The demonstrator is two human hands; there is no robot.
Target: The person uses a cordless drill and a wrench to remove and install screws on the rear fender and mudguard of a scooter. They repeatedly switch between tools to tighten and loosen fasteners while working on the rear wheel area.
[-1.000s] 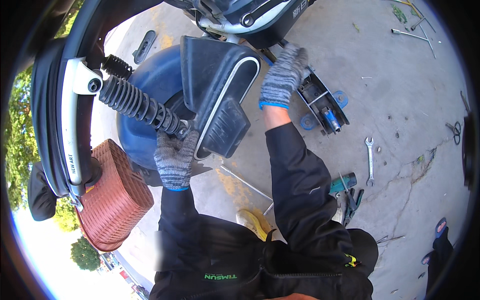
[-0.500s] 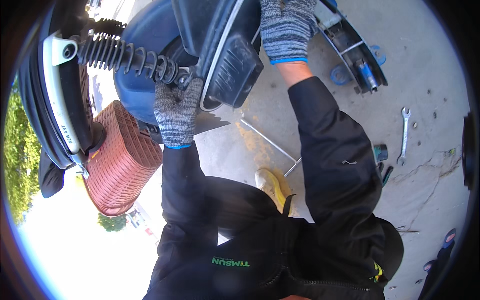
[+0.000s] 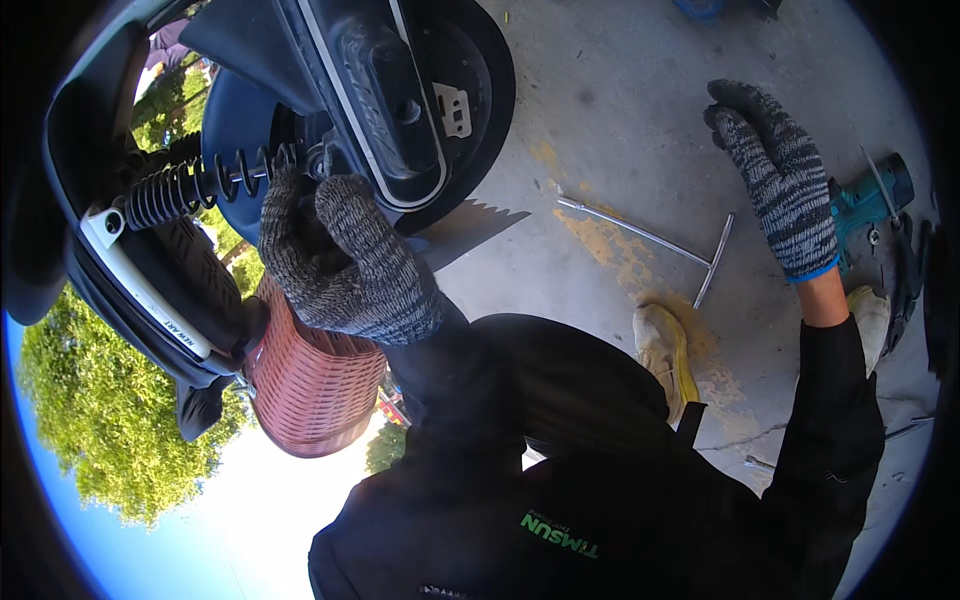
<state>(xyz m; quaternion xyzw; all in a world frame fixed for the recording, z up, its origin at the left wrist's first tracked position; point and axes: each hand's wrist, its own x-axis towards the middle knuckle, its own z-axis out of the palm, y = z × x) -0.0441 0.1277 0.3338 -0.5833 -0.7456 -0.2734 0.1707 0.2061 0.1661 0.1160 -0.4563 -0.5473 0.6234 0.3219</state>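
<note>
My left hand (image 3: 350, 265), in a grey knit glove, has its fingers curled up at the lower end of the spring shock absorber (image 3: 205, 185) of a scooter. What sits between its fingertips is hidden. Just to the right of them lies the black wheel-side cover (image 3: 375, 95) with silver trim, in front of the round dark wheel (image 3: 490, 90). Out over the floor at the right, my right hand (image 3: 780, 185), also gloved, stretches its fingers with nothing in them. A teal cordless drill (image 3: 865, 205) lies closest to it.
On the concrete floor (image 3: 600, 120) lies a silver T-handle wrench (image 3: 650, 238). A reddish-brown wicker basket (image 3: 320, 385) hangs below the scooter's black-and-white body (image 3: 150, 300). A jagged flap (image 3: 470, 228) sticks out beside the wheel. My shoe (image 3: 662, 350) stands near the wrench.
My right hand has come off the upper part of the scooter and swung down to the right, over the floor. My left hand remains at the shock's lower end. The view has shifted.
</note>
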